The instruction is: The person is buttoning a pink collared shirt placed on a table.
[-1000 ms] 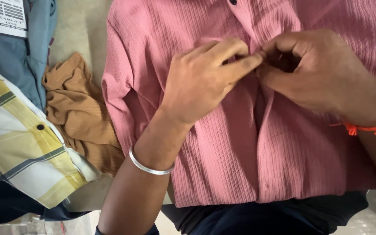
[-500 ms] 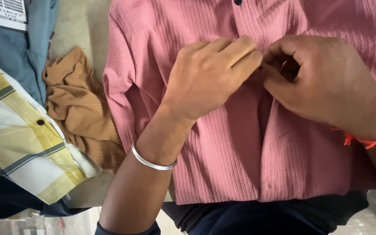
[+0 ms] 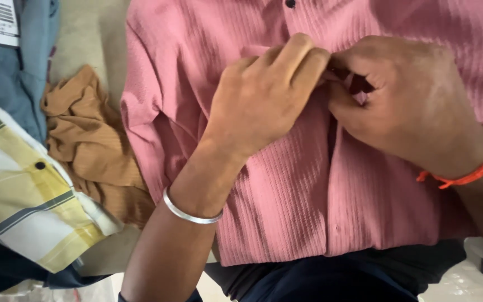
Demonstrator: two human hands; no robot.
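Left hand [image 3: 264,98] and right hand [image 3: 403,100] meet fingertip to fingertip, both pinched on the placket of the pink shirt [image 3: 286,196], which lies flat, centre frame. Shirt's left edge touches a brown cloth [image 3: 88,145]; a plaid shirt [image 3: 23,207] lies farther left. Hem overlaps dark fabric [image 3: 331,277].

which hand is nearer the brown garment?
Left. The left hand sits on the pink shirt, closer to the brown garment; the right hand is farther across the shirt.
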